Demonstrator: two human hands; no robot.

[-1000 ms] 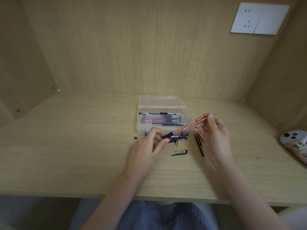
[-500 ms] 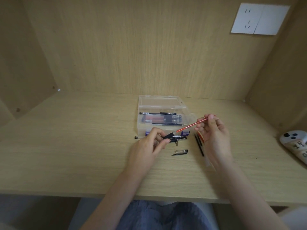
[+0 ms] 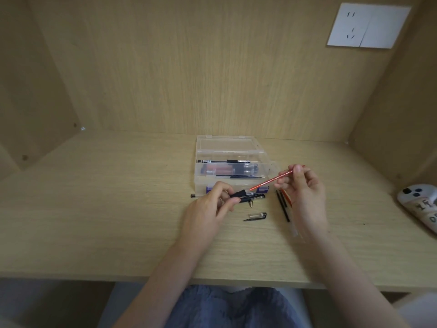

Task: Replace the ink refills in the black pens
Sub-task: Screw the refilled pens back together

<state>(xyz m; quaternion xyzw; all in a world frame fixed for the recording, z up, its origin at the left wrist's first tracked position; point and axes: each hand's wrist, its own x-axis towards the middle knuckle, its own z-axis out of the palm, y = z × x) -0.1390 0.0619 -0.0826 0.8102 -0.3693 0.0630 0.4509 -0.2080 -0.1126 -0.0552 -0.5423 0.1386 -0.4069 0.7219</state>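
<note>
Nearest us on the worktop [image 3: 118, 221], in front of the clear box [image 3: 231, 152], lies a loose pen cap [image 3: 256, 216], with spare black refills [image 3: 282, 205] off the box's front right corner. Closer to the box, our left hand [image 3: 212, 204] pinches a black pen barrel [image 3: 238, 194]. Our right hand [image 3: 300, 185] pinches a red refill [image 3: 272, 180], tip aimed at the barrel's mouth. Little has shifted in the last second. The tip has stayed at the opening, not visibly inside, so we judge the insertion is still to come.
</note>
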